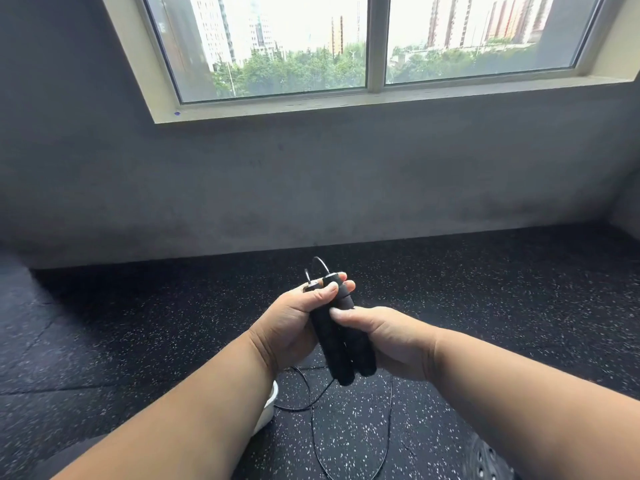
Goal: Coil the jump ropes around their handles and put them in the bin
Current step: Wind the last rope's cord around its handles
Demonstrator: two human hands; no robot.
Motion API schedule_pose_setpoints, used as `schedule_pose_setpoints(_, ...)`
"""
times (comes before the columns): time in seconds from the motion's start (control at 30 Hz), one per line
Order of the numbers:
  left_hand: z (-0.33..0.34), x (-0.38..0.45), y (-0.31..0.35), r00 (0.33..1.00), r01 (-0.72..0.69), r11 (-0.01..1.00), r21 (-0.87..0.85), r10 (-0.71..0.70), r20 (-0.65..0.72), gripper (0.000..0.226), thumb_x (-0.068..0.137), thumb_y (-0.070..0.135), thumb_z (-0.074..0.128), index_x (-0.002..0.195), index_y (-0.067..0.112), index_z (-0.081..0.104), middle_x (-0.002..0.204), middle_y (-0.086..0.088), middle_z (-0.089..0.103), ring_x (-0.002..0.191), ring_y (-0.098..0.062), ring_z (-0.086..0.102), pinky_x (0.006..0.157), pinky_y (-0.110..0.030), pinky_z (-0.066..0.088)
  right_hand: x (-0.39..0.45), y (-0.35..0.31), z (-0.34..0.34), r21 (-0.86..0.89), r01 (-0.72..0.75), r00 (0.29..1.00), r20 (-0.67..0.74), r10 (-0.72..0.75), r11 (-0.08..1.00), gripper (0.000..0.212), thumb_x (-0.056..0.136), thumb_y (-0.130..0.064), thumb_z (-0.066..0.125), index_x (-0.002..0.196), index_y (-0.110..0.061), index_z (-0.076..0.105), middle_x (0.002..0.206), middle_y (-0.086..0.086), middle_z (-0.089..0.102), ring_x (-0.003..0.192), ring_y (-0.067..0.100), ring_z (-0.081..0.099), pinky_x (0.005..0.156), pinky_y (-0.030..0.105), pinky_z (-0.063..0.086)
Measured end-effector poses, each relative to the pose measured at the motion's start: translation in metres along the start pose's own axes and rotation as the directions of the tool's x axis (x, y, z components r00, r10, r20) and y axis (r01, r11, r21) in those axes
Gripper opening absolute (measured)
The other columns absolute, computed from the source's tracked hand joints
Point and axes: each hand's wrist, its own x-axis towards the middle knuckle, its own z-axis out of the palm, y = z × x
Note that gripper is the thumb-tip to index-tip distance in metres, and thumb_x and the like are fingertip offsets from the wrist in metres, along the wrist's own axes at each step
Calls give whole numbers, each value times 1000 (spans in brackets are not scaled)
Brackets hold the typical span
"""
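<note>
Head: handles (341, 344) upright, caps up

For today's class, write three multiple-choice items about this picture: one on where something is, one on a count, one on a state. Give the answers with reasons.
1. Where does the thin black rope hang?
A. On the windowsill
B. Down to the speckled black rubber floor
C. Round a wrist

2. How many black foam handles are held together?
A. One
B. Two
C. Four

3. What state is the rope in?
A. Loose, uncoiled
B. Wound tightly round the handles
C. Knotted in a ball

Answers: 1 B, loops trail from the handles onto the floor. 2 B, two handles lie side by side, gripped by the left hand and right hand. 3 A, the handles are bare and the rope lies slack below.
</note>
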Motion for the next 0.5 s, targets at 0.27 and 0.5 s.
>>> schedule_pose_setpoints(0.27,1,-2,-2,999,42,999,-32,-42,-19,40,86,16,65,125,5,68,117,-12,76,98,-22,73,101,-41,53,-4,0,1,-28,2,1000,-2,-2,1000,67,81,-43,79,122,8,63,108,32,64,98,45,58,85,50,40)
schedule_pose_setpoints(0.5,2,-4,0,998,52,998,-36,-53,-30,38,86,19,66,121,6,70,118,-12,76,98,-22,74,97,-41,54,-2,-1,1,-22,10,1000,29,-10,1000,66,85,-38,75,125,12,59,122,46,58,104,50,57,90,59,37)
